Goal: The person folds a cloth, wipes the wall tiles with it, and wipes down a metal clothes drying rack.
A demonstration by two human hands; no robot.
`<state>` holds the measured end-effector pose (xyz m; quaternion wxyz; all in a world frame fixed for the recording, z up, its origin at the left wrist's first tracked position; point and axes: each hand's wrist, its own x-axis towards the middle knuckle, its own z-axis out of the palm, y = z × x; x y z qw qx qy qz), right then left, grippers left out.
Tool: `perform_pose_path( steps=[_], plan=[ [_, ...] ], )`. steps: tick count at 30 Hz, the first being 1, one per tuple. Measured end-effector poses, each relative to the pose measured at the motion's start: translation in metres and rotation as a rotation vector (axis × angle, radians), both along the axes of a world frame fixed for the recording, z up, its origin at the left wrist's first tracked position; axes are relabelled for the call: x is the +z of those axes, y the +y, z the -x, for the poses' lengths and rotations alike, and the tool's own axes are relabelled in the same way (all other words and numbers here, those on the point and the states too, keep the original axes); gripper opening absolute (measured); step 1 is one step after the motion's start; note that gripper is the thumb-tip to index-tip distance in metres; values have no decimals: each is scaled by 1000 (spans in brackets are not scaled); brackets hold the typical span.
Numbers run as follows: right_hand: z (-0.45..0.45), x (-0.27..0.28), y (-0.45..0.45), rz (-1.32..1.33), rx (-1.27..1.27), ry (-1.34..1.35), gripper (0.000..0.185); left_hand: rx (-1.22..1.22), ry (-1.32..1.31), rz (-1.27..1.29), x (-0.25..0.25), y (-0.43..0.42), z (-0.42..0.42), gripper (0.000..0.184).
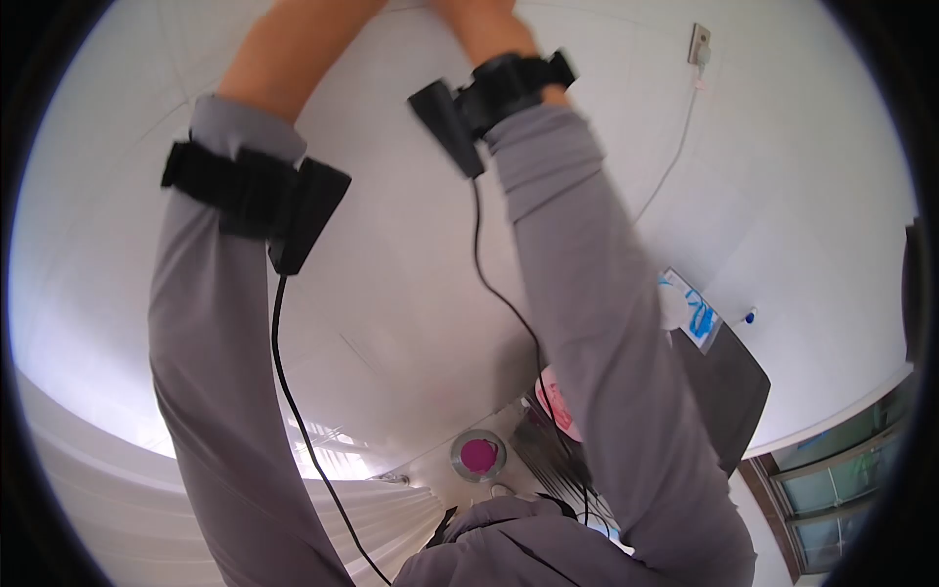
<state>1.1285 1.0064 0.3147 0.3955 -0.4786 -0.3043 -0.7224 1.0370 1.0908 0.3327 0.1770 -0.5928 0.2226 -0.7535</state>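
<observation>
Both of my arms, in grey sleeves, reach up along a white wall. My hands lie beyond the top edge of the picture, so what they hold or touch is hidden. A black strapped device with a cable sits around the left forearm at the cuff. Another black strapped device is around the right wrist, its cable running down toward my body.
At the lower middle stands a round metal basin with something magenta in it. Right of it are a dark table, a pink item and a blue-and-white packet. A wall socket has a plug. White curtains hang left; a window is right.
</observation>
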Motion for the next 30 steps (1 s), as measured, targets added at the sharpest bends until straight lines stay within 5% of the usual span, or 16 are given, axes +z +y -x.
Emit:
perform_pose_path(
  steps=[5, 10, 14, 18, 21, 25, 28, 30],
  plan=[
    [9, -162, 2, -136, 198, 554, 66, -54, 443, 140, -133, -25, -24, 45],
    [40, -350, 4, -127, 337, 1015, 68, 73, 825, 91, -312, -24, -12, 38],
    [31, -363, 1, -70, 304, 937, 67, 28, 884, 154, -300, -40, -10, 37],
    [10, -262, -37, -159, 693, 777, 58, -60, 772, 220, -211, -67, -26, 37],
    [2, -254, -34, -185, 593, 742, 58, -80, 726, 241, -215, -69, -31, 36],
    [26, -350, -7, -153, 337, 975, 60, 11, 865, 201, -290, -53, -23, 35],
    [75, -423, -3, -264, 747, 1221, 61, 107, 1055, 198, -381, -38, 6, 33],
    [111, -467, -6, -158, 717, 1363, 58, 157, 1188, 221, -437, -26, 30, 32]
  ],
)
